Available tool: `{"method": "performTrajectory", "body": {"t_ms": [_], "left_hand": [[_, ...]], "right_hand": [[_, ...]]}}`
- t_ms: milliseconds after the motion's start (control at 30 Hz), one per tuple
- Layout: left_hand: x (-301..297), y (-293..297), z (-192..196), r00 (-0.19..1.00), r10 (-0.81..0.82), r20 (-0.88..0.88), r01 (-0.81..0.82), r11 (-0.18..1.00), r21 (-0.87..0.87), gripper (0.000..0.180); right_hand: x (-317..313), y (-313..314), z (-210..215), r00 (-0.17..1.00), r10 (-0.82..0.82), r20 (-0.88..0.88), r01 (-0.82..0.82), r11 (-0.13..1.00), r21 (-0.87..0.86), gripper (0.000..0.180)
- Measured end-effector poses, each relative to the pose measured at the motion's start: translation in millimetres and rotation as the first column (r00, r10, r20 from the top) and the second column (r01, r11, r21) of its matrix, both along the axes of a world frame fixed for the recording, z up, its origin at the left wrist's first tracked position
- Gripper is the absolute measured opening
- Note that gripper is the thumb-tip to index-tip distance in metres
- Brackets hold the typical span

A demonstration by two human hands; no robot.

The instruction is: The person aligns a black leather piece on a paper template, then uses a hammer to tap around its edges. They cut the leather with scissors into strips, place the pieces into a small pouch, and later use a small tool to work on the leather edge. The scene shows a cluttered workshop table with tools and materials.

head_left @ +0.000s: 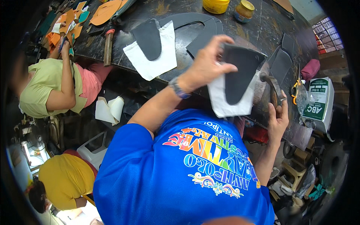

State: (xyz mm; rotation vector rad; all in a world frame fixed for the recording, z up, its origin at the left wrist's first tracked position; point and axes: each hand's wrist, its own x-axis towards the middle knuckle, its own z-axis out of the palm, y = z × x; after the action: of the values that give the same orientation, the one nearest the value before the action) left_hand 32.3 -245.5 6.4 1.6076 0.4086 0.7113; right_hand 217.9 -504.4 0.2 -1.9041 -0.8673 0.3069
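Observation:
My left hand (pixel 213 62) pinches the upper left edge of a tongue-shaped black piece (pixel 242 77) lying on white cloth (pixel 230 109), near the table's front edge. In my right hand (pixel 276 118), fingers closed, is a cobbler's hammer (pixel 276 92) with a dark, curved metal head, just right of that piece. To the left, a similar black piece (pixel 148 39) rests on its own white cloth (pixel 167 56). Behind my left hand lies a larger curved black sheet (pixel 208 24), partly covered by that hand. More black pieces (pixel 281 62) lie to the right.
On the dark table (pixel 148 9) stand a yellow tub (pixel 215 5) and a jar (pixel 244 13). A wooden-handled tool (pixel 108 48) lies left. Orange-handled scissors (pixel 295 92) and a green-white box (pixel 318 99) are right. Two people (pixel 48 88) work at left, one cutting orange pieces.

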Motion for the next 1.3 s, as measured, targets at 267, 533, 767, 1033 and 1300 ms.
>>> {"method": "performTrajectory", "body": {"t_ms": [267, 533, 767, 1033, 1300], "left_hand": [[-147.8, 128.1, 1.7, 0.855, 0.519, 0.003, -0.519, 0.855, -0.016, 0.091], [-185.4, 190.9, -66.5, 0.568, 0.757, -0.323, -0.618, 0.651, 0.441, 0.085], [-190.5, 218.6, -67.1, 0.529, 0.673, -0.516, -0.366, 0.73, 0.577, 0.088], [-189.9, 247.4, -57.2, 0.721, 0.39, -0.572, -0.23, 0.914, 0.334, 0.096], [-159.2, 171.9, 9.7, 0.753, 0.587, -0.297, -0.464, 0.794, 0.393, 0.06]], "right_hand": [[25.4, -18.7, -19.3, 0.948, -0.199, 0.25, 0.222, 0.973, -0.067, 0.064], [29.2, -27.2, -29.2, 0.889, -0.297, 0.349, 0.356, 0.927, -0.118, 0.066], [39.6, -35.9, -29.1, 0.761, -0.221, 0.61, 0.412, 0.89, -0.193, 0.067], [39.4, -32.6, -30.8, 0.771, -0.255, 0.583, 0.329, 0.944, -0.021, 0.058], [13.1, -8.6, -15.9, 0.931, -0.212, 0.297, 0.144, 0.961, 0.236, 0.052]]}}
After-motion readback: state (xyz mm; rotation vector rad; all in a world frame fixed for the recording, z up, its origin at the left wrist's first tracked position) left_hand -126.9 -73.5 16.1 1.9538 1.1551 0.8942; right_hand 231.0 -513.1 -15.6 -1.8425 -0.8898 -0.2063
